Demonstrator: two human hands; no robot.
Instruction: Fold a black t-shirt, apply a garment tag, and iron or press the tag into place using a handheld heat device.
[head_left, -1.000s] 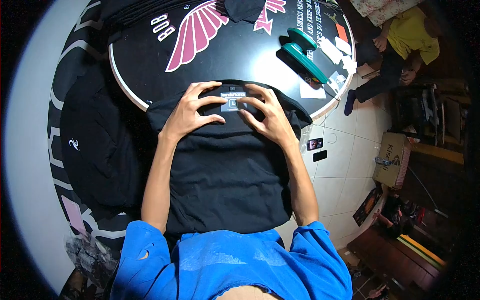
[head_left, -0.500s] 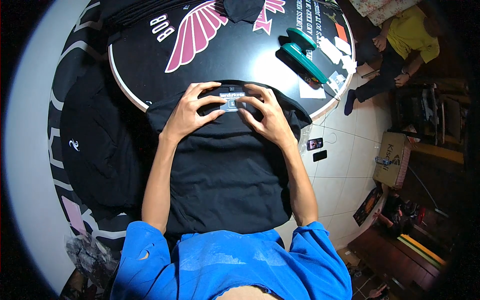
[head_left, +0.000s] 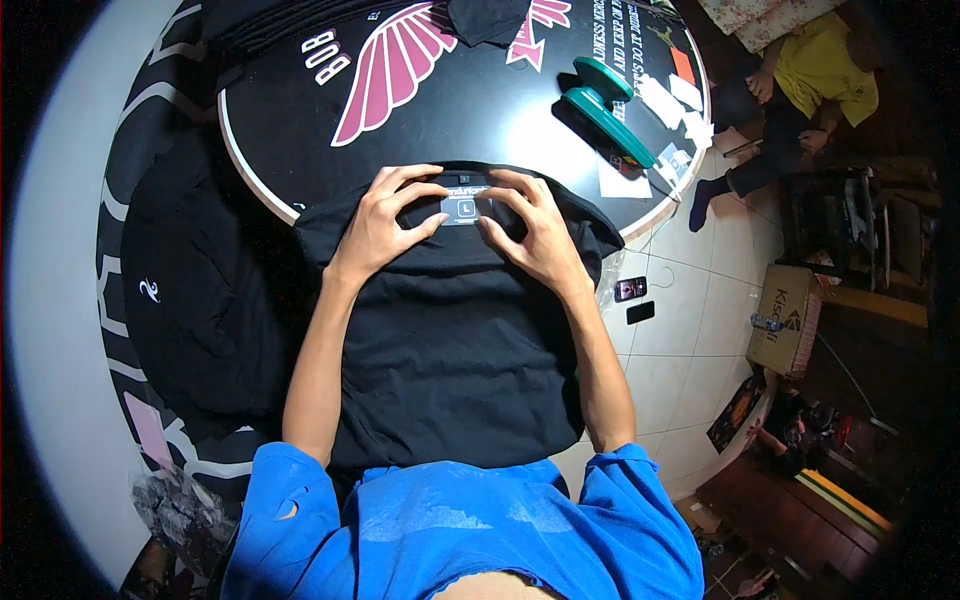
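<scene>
A black T-shirt (head_left: 460, 350) lies spread before me, its upper end over the table edge. Inside its neck is a small clear label sheet (head_left: 466, 212) with white print. My left hand (head_left: 385, 220) has its thumb and index fingertips at the sheet's left edge, other fingers curved toward the collar. My right hand (head_left: 530, 222) mirrors it at the right edge, index and thumb tips on that side. Both hands are curled, with the sheet between them. Whether the fingertips pinch it or only press it flat is hard to see.
The round black table (head_left: 270, 130) carries a green hand-held press (head_left: 600, 115), white paper pieces (head_left: 660, 100) and folded black cloth (head_left: 485, 20). More black garments (head_left: 200, 300) lie left. Two phones (head_left: 635, 300) rest on the tiled floor. A person in yellow (head_left: 820, 70) sits at right beyond a cardboard box (head_left: 785, 320).
My fingertips have shifted slightly outward on the label sheet, so more of its print shows. The seated person's lower hand has moved a little. Otherwise the scene is unchanged.
</scene>
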